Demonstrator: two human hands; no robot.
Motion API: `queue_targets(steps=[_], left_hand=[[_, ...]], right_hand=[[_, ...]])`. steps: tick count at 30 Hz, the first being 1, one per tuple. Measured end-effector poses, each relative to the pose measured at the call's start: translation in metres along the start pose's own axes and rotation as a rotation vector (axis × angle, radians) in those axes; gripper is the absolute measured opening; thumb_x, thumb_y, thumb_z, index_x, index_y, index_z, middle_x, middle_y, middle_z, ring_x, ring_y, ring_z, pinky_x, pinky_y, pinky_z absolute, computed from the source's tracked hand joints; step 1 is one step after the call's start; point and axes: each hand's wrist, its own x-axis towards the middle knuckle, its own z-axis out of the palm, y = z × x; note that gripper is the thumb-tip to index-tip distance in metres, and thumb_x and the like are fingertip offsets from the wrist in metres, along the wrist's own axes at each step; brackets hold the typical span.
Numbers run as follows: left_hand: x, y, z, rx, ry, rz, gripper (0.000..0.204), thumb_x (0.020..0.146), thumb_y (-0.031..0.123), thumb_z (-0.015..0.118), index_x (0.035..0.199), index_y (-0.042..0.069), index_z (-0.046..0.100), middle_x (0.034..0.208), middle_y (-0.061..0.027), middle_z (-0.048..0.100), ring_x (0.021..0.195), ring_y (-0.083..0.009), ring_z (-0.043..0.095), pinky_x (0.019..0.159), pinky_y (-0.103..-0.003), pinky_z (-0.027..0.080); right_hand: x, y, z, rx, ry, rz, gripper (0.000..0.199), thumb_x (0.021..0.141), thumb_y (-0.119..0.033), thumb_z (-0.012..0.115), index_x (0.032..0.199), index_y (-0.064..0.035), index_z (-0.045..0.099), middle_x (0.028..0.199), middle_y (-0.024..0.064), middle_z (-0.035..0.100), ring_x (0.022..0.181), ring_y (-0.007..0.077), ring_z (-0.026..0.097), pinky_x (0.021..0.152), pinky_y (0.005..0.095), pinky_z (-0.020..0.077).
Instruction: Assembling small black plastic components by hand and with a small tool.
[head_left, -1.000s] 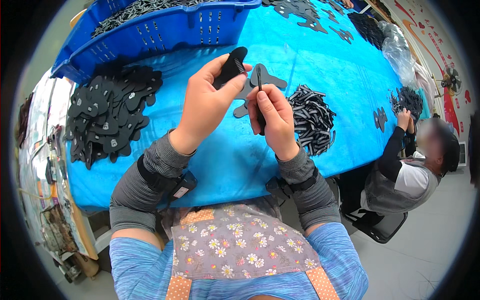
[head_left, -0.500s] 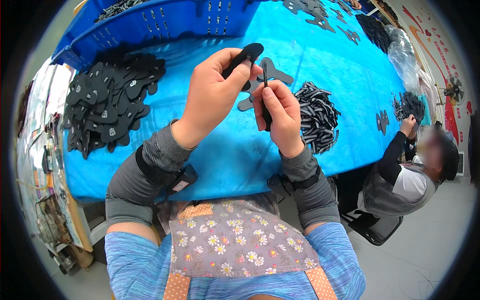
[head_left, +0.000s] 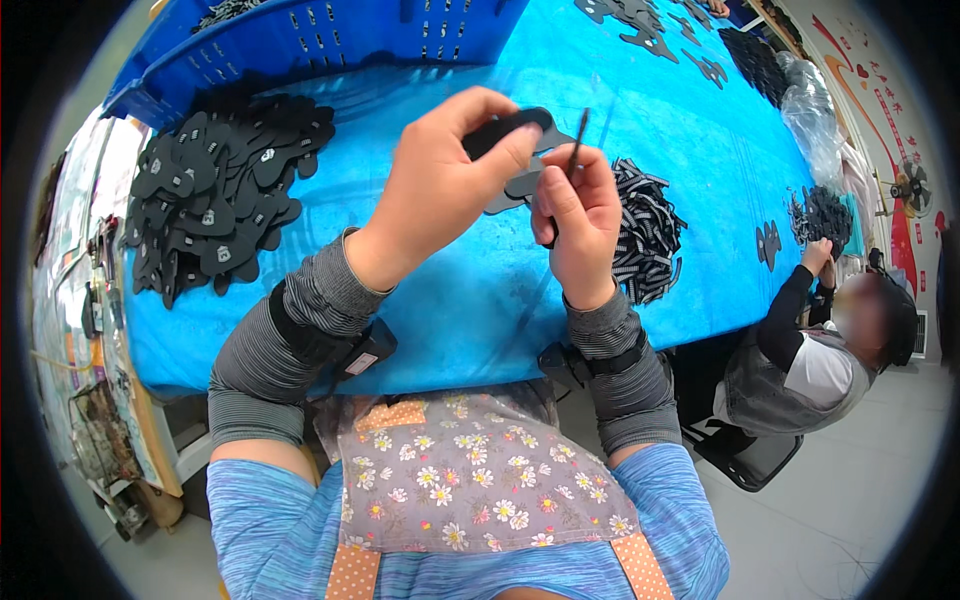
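Observation:
My left hand (head_left: pixel 430 190) is closed on a black, rounded flat pad (head_left: pixel 490 135), with the thumb pressing on its face. Close to its right, my right hand (head_left: pixel 583 215) pinches a slim dark tool (head_left: pixel 580 135) whose thin tip points up; its exact kind is too small to make out. The tip stands apart from the pad. Partly hidden behind my hands, grey lobed pieces (head_left: pixel 518 188) lie on the blue table cover. A heap of short black-and-white strips (head_left: pixel 650 245) sits right beside my right hand.
A pile of black lobed pads (head_left: pixel 215 200) with small pale marks covers the table's left side. Behind it stands a blue plastic crate (head_left: pixel 340 40). More dark pads (head_left: pixel 650 35) lie at the far side. A co-worker (head_left: pixel 810 350) sits at the right, hands on a dark heap (head_left: pixel 828 212).
The tool's tip has moved right, away from the pad, and tilted. My right hand has shifted slightly right. The pad in my left hand has turned flatter and moved slightly right.

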Motion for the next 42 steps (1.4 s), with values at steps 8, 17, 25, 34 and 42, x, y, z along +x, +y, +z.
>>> queue_targets(steps=[8, 17, 25, 34, 42], left_hand=[[-0.008, -0.003, 0.006, 0.362, -0.165, 0.186, 0.031, 0.075, 0.011, 0.063, 0.097, 0.004, 0.043, 0.083, -0.0134, 0.06, 0.068, -0.0264, 0.06, 0.057, -0.034, 0.048], [-0.004, -0.003, 0.008, 0.431, -0.182, 0.336, 0.02, 0.072, 0.007, 0.068, 0.085, 0.002, 0.053, 0.099, -0.012, 0.06, 0.086, -0.0239, 0.059, 0.073, -0.032, 0.048], [-0.002, -0.007, 0.004, 0.387, -0.085, 0.307, 0.012, 0.074, 0.008, 0.066, 0.081, 0.0, 0.062, 0.095, -0.0116, 0.063, 0.084, -0.0214, 0.059, 0.07, -0.03, 0.047], [0.001, -0.003, 0.0, 0.289, -0.076, 0.221, 0.014, 0.072, 0.014, 0.065, 0.078, 0.002, 0.061, 0.071, -0.0075, 0.06, 0.057, -0.0163, 0.054, 0.052, -0.028, 0.043], [0.005, 0.003, -0.003, -0.168, -0.317, -0.232, 0.023, 0.08, 0.012, 0.065, 0.1, 0.0, 0.063, 0.081, -0.0057, 0.064, 0.074, -0.0086, 0.06, 0.065, -0.022, 0.049]], right_hand=[[0.002, 0.001, -0.004, -0.017, 0.096, 0.029, 0.013, 0.089, -0.015, 0.057, 0.093, -0.0024, 0.053, 0.07, -0.001, 0.054, 0.048, 0.0012, 0.042, 0.04, 0.0165, 0.0316], [0.004, 0.002, -0.005, 0.045, 0.191, -0.155, 0.008, 0.091, -0.013, 0.053, 0.092, -0.005, 0.05, 0.066, -0.0012, 0.052, 0.044, 0.0008, 0.037, 0.037, 0.0173, 0.0276], [0.003, 0.002, -0.004, 0.025, 0.178, -0.104, 0.009, 0.091, -0.012, 0.053, 0.093, -0.0045, 0.049, 0.068, -0.0002, 0.053, 0.044, 0.0015, 0.039, 0.037, 0.0165, 0.0294], [0.001, 0.002, -0.005, -0.059, 0.132, -0.145, 0.008, 0.09, -0.01, 0.053, 0.093, -0.004, 0.049, 0.065, -0.001, 0.05, 0.044, 0.0016, 0.039, 0.038, 0.0166, 0.0295], [0.002, 0.0, -0.005, -0.001, 0.218, -0.132, 0.005, 0.092, -0.012, 0.05, 0.093, -0.0073, 0.049, 0.065, -0.0019, 0.049, 0.043, 0.0019, 0.035, 0.038, 0.0174, 0.0269]])
